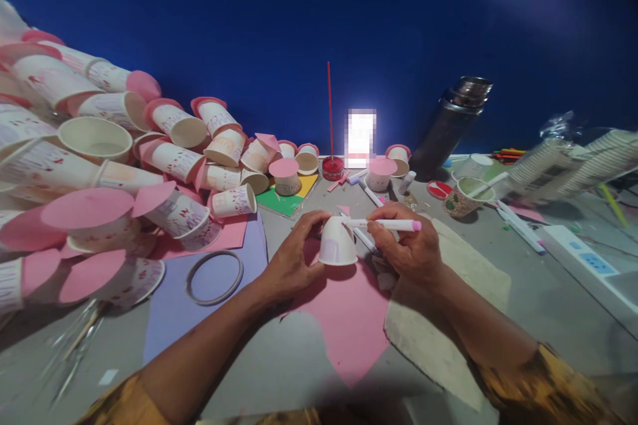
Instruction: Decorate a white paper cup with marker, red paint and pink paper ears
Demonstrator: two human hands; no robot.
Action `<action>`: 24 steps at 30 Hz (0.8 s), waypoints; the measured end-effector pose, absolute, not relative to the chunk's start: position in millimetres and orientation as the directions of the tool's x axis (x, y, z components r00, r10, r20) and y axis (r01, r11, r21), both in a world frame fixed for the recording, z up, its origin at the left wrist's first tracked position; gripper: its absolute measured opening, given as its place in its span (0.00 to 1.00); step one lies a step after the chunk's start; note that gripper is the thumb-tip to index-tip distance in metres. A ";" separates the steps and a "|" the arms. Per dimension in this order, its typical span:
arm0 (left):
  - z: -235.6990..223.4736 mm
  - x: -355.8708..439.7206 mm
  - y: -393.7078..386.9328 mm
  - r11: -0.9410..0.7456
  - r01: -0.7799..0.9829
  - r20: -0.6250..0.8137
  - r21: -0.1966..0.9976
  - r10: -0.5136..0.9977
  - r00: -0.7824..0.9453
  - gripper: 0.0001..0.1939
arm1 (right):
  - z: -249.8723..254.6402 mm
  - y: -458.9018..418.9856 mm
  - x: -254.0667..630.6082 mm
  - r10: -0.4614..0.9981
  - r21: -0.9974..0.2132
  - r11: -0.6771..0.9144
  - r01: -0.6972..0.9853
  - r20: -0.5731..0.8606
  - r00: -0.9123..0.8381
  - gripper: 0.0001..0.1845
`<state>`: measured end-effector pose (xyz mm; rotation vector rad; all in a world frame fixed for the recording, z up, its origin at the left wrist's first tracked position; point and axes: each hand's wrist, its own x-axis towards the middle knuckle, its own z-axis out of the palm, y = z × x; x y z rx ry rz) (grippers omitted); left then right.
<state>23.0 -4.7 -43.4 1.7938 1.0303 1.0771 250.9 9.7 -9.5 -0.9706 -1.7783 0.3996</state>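
An upside-down white paper cup (339, 242) with faint purple marks on its side is held by my left hand (295, 257), its thumb and fingers around the cup's left side. My right hand (406, 246) is closed on a white marker pen (389, 224) with a pink end. The pen lies nearly level, and its tip meets the upper right side of the cup. Beneath the cup is a cut sheet of pink paper (351, 325). Under my right forearm lies a pale cloth (428, 339).
Many decorated cups with pink paper discs (87, 208) are heaped at left, beside a grey ring (214, 277) on purple paper (169, 319). A dark flask (451, 126), stacked plain cups (548, 166), a patterned cup (463, 202) and a white power strip (593, 265) stand at right.
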 end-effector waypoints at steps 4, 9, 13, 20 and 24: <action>-47.1 21.7 -3.9 -0.361 0.230 0.283 0.904 0.907 0.311 0.37 | -7.5 9.6 251.5 0.785 -0.662 0.591 0.461 0.603 -0.141 0.06; -47.4 19.6 -3.2 -0.351 0.266 0.267 0.898 0.914 0.306 0.36 | -8.8 11.5 253.1 0.792 -0.669 0.581 0.463 0.597 -0.132 0.07; -47.0 17.3 -2.0 -0.346 0.274 0.259 0.898 0.916 0.307 0.37 | -11.5 13.5 254.6 0.808 -0.683 0.561 0.468 0.575 -0.130 0.07; -51.3 14.9 -0.2 -0.333 0.247 0.249 0.910 0.916 0.316 0.38 | -14.4 14.1 255.2 0.802 -0.694 0.573 0.436 0.583 -0.127 0.06; -51.8 15.0 0.4 -0.308 0.221 0.231 0.925 0.921 0.314 0.40 | -16.0 13.6 254.8 0.795 -0.707 0.583 0.400 0.598 -0.102 0.06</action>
